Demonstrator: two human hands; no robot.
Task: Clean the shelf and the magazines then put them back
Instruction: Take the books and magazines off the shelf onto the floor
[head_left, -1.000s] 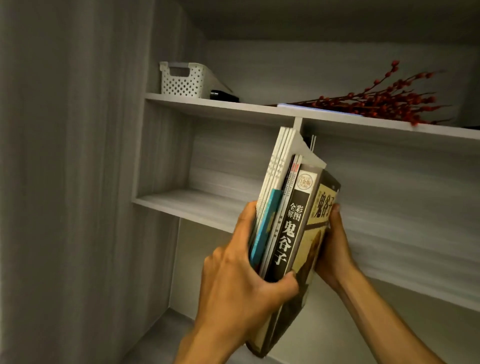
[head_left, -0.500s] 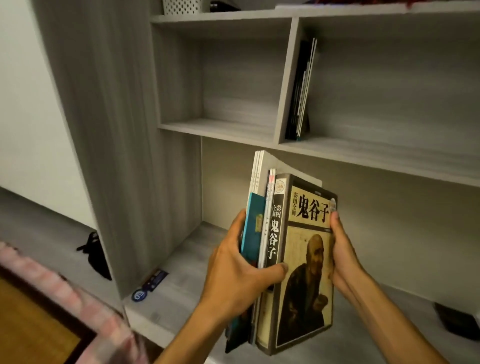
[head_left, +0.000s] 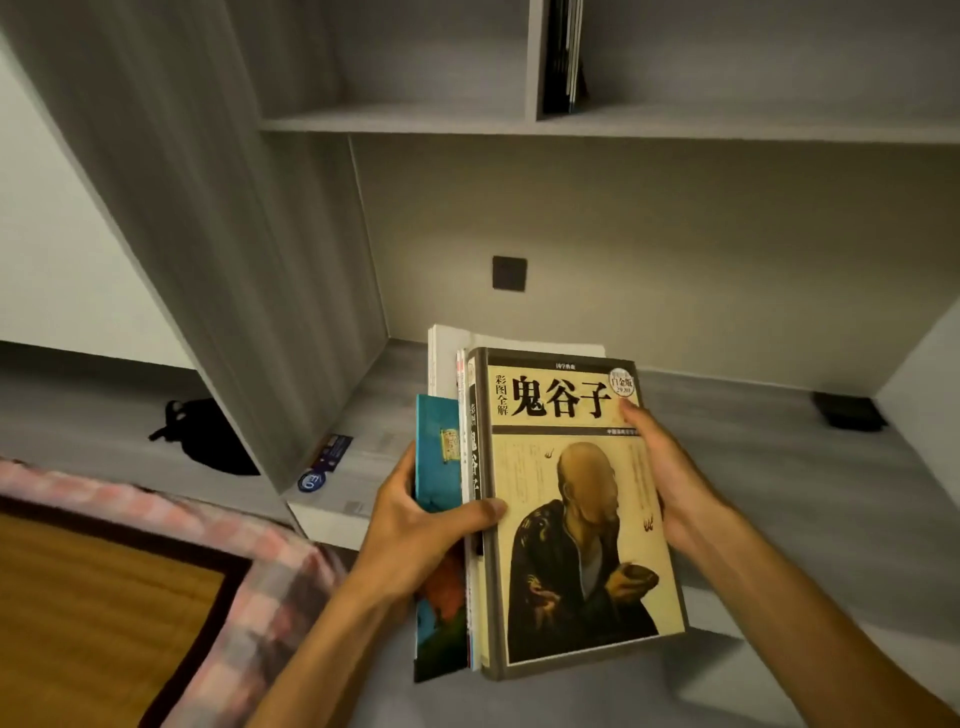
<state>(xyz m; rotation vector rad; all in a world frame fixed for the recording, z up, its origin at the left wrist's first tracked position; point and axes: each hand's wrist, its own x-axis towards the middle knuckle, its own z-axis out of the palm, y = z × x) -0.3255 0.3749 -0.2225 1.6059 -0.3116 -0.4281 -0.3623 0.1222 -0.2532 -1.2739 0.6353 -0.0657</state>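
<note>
Magazines (head_left: 571, 509) gripped by left hand (head_left: 426, 525) and right hand (head_left: 670, 483), below shelf (head_left: 395, 123); cleaning, replacing apparently pending.

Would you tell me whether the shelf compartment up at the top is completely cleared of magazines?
No, a few thin dark magazines stand upright against the divider in the upper shelf.

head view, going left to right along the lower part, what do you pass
checked cloth → black bag → blue sticker → left hand → book stack → right hand → black box
</note>
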